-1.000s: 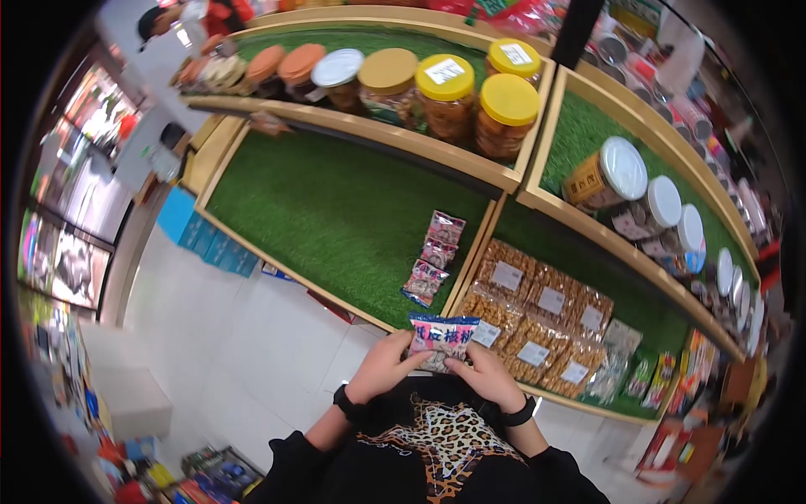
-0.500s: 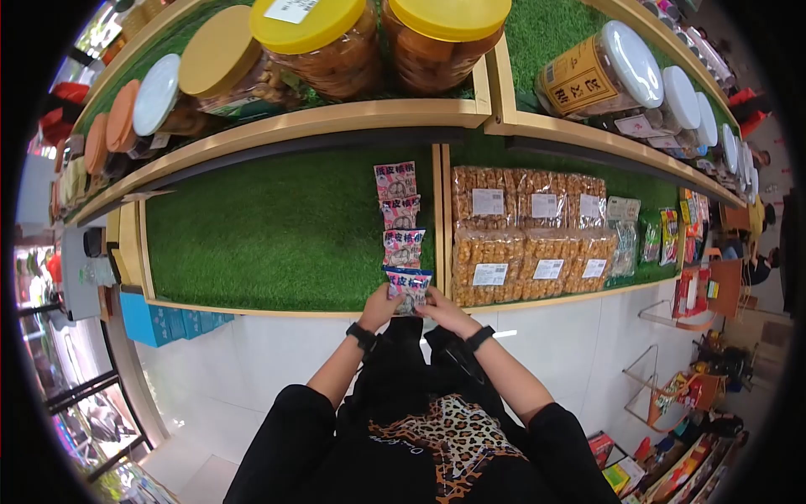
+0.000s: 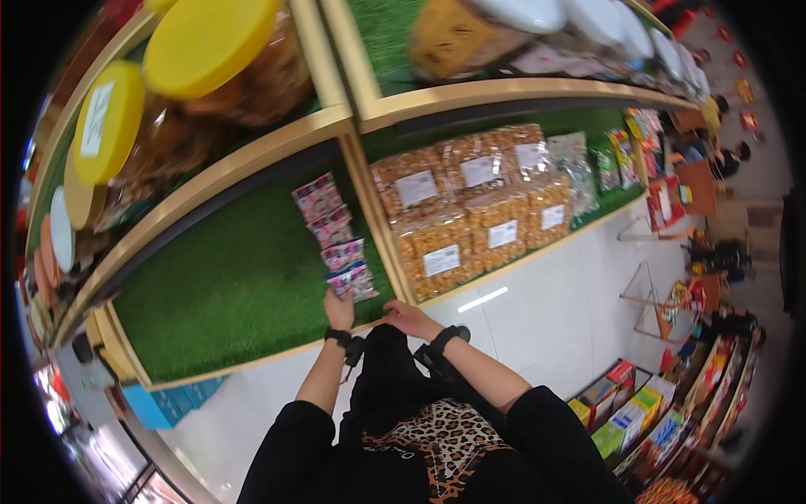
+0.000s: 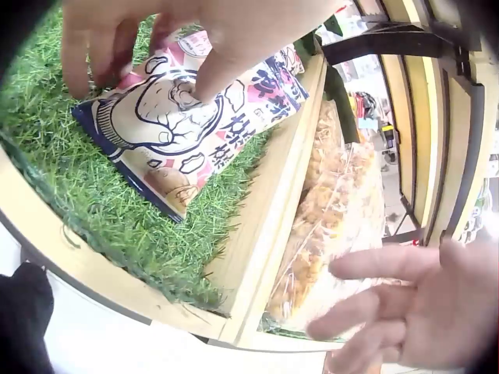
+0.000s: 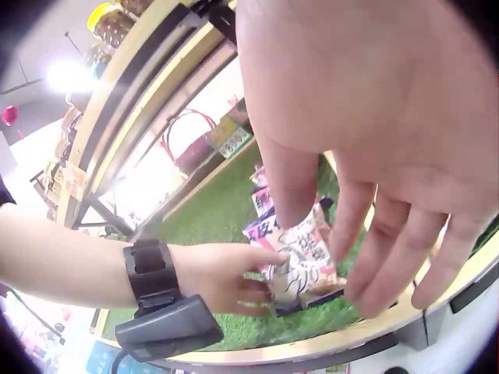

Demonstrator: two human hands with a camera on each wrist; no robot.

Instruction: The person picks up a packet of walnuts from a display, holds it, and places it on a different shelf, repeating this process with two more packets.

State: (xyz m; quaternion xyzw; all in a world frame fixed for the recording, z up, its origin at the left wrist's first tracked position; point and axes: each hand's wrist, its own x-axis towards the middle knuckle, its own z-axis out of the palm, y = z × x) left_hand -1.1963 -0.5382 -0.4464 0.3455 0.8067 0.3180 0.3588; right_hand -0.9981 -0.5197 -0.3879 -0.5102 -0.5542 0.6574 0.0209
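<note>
On the green mat, several small pink-and-white packets lie in an overlapping row, the front packet (image 3: 361, 284) nearest the shelf's edge. My left hand (image 3: 339, 312) is at that packet's near end. The left wrist view shows the left hand (image 4: 210, 39) with its thumb on the printed face of the packet (image 4: 168, 117) and bent fingers at its side. My right hand (image 3: 410, 321) is apart from the packets, beside the wooden front edge, holding nothing. Its fingers hang spread in the left wrist view, where the right hand (image 4: 421, 304) shows at lower right.
Right of a wooden divider (image 3: 375, 218) are stacked bags of brown snacks (image 3: 470, 227). Lidded jars (image 3: 210, 50) stand on the upper shelf. Bare green mat (image 3: 227, 277) stretches left of the row. Blue boxes (image 3: 172, 403) are on the floor at left.
The packet held between both hands has come down onto the mat at the row's front. My right hand has moved off it; the left remains there. The head view has turned and shifted.
</note>
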